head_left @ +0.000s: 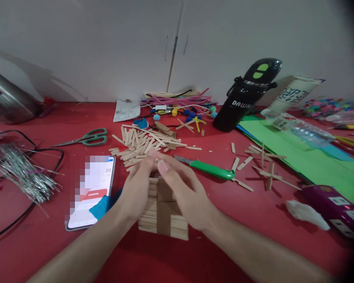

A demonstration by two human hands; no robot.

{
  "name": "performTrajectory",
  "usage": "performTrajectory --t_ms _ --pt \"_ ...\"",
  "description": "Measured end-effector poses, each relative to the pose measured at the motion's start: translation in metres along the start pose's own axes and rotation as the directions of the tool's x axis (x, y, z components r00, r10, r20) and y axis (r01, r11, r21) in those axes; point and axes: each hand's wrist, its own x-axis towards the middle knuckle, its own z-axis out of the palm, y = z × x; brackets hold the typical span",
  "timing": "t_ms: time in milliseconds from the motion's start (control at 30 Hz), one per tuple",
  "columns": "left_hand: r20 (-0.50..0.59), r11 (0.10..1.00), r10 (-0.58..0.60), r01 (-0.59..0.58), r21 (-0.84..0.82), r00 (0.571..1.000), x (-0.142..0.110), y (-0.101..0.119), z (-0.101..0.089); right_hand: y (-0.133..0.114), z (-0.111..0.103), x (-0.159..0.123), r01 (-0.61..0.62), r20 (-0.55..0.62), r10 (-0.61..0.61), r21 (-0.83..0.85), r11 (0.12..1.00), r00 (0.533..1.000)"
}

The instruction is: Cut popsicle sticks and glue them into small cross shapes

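Observation:
My left hand and my right hand meet at the middle of the red table. Their thumbs and fingertips are pinched close together, with a small pale bit showing between them that I cannot make out. Right under and between the hands stands a stacked bundle of wooden craft sticks, wrapped by a brown paper band. Whether the palms press on the bundle is hidden. Beyond the fingers lies a loose heap of craft sticks. To the right of the heap rests a green utility knife, blade out.
Left are scissors, a phone and silver wires. A black bottle stands at the back right. Stick pieces, green sheets and a purple glue gun lie right. Pink pipe cleaners lie by the wall.

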Motion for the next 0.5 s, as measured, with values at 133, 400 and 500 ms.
performTrajectory --t_ms 133,400,500 --pt "-0.005 0.998 -0.037 0.037 -0.049 0.999 0.001 0.003 0.001 -0.003 0.000 0.003 0.035 0.063 -0.036 0.021 0.999 0.997" --pt "0.075 0.998 -0.058 0.055 0.038 0.996 0.003 0.011 0.003 0.004 -0.009 0.014 -0.230 -0.028 0.249 0.293 0.928 0.968" --pt "0.000 0.994 -0.085 0.085 0.063 0.996 0.006 0.011 0.002 0.001 -0.008 0.014 -0.295 0.016 0.314 0.388 0.873 0.949"
